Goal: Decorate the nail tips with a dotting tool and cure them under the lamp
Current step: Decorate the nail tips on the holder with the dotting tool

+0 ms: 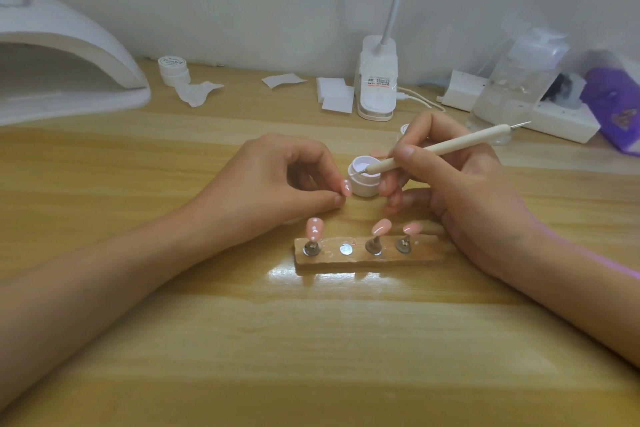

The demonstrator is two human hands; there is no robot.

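Slanting from upper right down to lower left, the dotting tool [440, 148] has its metal point in the mouth of the open white jar [365, 188] of pale gel. Fingers of the right hand [464, 191] grip its lower shaft; those of the left hand [273, 177] pinch a pink nail tip [346, 187] just beside the jar.

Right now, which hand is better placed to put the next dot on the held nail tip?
Right hand: it grips the dotting tool, whose point is at the open gel jar, just beside the nail tip that the left hand pinches.
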